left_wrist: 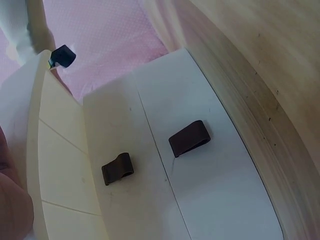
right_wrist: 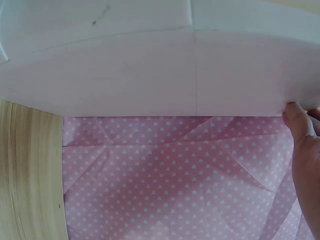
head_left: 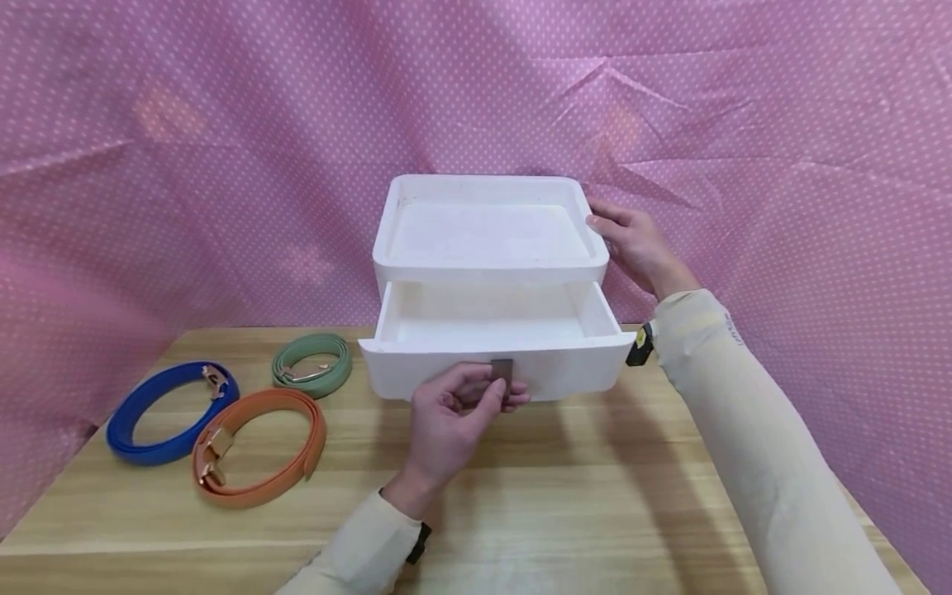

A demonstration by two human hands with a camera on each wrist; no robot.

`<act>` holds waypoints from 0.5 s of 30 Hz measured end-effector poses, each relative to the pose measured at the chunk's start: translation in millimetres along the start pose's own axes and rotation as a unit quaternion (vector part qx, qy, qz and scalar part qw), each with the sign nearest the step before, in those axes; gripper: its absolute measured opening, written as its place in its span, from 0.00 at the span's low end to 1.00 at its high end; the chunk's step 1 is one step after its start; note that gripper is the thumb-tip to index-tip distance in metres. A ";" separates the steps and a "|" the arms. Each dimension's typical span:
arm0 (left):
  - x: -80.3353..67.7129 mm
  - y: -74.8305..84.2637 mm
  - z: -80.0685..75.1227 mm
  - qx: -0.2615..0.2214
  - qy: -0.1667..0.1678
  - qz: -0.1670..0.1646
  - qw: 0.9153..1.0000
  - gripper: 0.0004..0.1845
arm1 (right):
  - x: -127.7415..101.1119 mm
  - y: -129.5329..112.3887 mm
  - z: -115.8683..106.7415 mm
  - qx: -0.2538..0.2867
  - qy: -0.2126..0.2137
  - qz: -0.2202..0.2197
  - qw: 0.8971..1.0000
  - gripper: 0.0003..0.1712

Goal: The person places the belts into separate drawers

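On the wooden table (head_left: pixel 595 496), left hand (head_left: pixel 454 413) pinching brown tab (head_left: pixel 502 369) of open white drawer (head_left: pixel 498 343), right hand (head_left: pixel 632 244) flat against boxy cabinet (head_left: pixel 487 227).

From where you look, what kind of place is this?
Probably a staged recording set, not a lived-in room: a pink dotted cloth backdrop, a wooden table, and only a white drawer box and three belts.

Matt white plastic drawer box (head_left: pixel 487 248), wood-grain table (head_left: pixel 595 496), glossy belts.
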State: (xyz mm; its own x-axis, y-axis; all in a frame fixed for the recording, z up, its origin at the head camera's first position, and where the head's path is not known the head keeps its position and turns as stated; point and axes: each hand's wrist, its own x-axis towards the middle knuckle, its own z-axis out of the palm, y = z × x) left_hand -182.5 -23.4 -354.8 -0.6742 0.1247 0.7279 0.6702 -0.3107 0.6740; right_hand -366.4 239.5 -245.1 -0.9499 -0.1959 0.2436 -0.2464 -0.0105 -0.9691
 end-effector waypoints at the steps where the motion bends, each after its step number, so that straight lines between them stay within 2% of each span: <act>1: 0.2 0.2 0.1 0.000 0.000 0.001 1.000 0.06 | 0.2 -0.2 0.1 0.000 0.000 0.000 1.000 0.31; 15: -0.3 3.4 0.5 -0.005 -0.004 -0.005 1.000 0.06 | 0.4 -0.6 0.4 0.008 0.004 0.004 1.000 0.31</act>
State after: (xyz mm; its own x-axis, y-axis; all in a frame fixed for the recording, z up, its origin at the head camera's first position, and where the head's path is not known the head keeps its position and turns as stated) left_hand -179.9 -24.0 -352.7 -0.6788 0.1355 0.7217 0.6597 -0.3192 0.6804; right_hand -366.5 239.0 -244.4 -0.9531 -0.1890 0.2365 -0.2362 -0.0246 -0.9714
